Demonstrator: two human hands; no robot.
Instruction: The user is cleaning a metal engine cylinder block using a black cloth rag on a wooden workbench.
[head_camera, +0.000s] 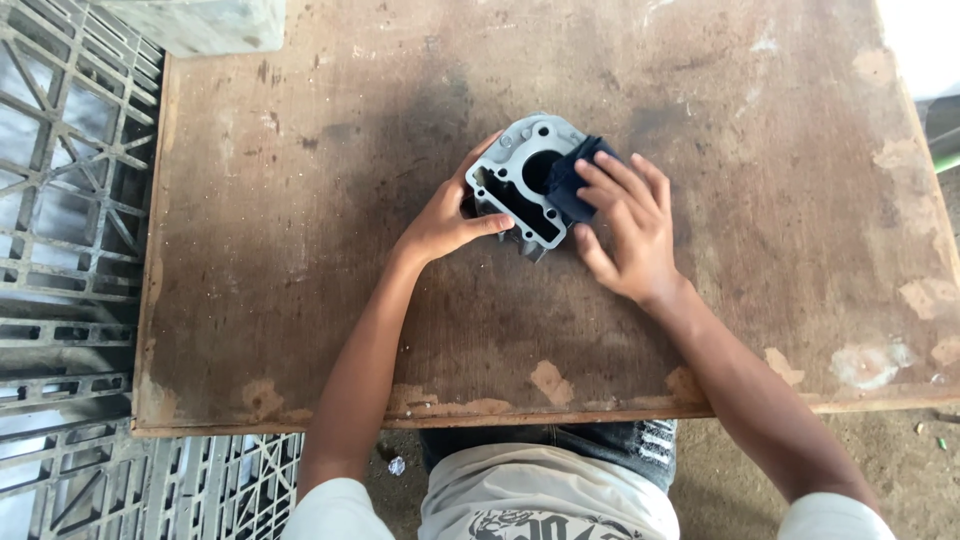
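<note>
Engine part (517, 180) on table (300, 250), cloth (572, 178) on it, crates (70, 200) left.

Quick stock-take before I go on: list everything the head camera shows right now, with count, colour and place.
metal engine part: one, grey, with a round bore, on the table centre
cloth: one, dark blue, pressed on the part's right side
wooden table: one, worn brown, fills most of the view
plastic crates: several, grey lattice, left and lower left
pale block: one, top left edge
left hand: grips the part's left side
right hand: on the cloth
</note>
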